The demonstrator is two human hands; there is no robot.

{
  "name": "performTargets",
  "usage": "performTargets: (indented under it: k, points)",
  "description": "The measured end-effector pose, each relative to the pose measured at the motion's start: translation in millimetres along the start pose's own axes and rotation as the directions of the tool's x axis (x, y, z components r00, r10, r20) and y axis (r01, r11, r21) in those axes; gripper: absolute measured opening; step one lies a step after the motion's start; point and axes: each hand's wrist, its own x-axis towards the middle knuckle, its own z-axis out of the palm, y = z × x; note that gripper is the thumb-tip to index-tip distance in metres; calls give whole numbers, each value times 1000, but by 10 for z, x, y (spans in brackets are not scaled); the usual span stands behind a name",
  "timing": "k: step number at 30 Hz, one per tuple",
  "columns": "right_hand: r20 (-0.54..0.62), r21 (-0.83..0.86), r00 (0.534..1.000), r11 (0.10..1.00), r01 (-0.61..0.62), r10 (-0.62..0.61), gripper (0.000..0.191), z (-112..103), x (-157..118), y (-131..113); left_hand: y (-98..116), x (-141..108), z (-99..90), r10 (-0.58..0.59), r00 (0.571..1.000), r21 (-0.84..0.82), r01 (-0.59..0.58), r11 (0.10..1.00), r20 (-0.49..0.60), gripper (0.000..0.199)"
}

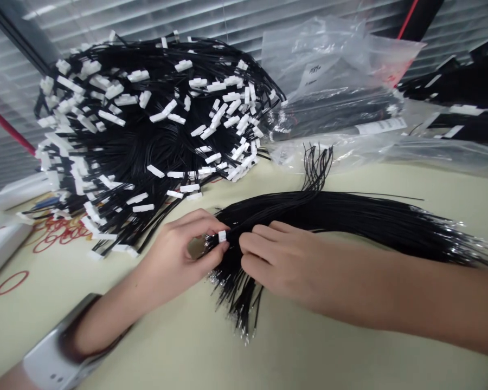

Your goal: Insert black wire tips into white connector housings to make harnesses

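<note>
My left hand (191,244) pinches a small white connector (222,236) between thumb and forefinger. Close beside it, my right hand (276,260) is closed with its fingertips bent down over the black wires; which wire it grips, if any, is hidden behind the fingers. Beneath both hands lies a long bundle of loose black wires (350,211), with shiny metal terminals at its ends. A thin bunch of wire ends (318,165) sticks up behind the bundle.
A big heap of black cables (154,135) with white connectors stands at the back left. Red rubber bands (12,283) lie on the table at left, near a white box (2,238). Clear plastic bags (333,81) of wires sit at the back, with more black cables (463,86) at right.
</note>
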Motion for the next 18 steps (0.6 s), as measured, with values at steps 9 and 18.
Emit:
performTargets:
  k: [9,18]
  points:
    - [26,349,994,931,-108,105,25,13,28,50,-1,15,2,-60,996,-92,54,994,-59,13]
    - [62,635,893,673,-380,445,13,8,105,2,-33,17,6,-292,947,-561,317,765,137,6]
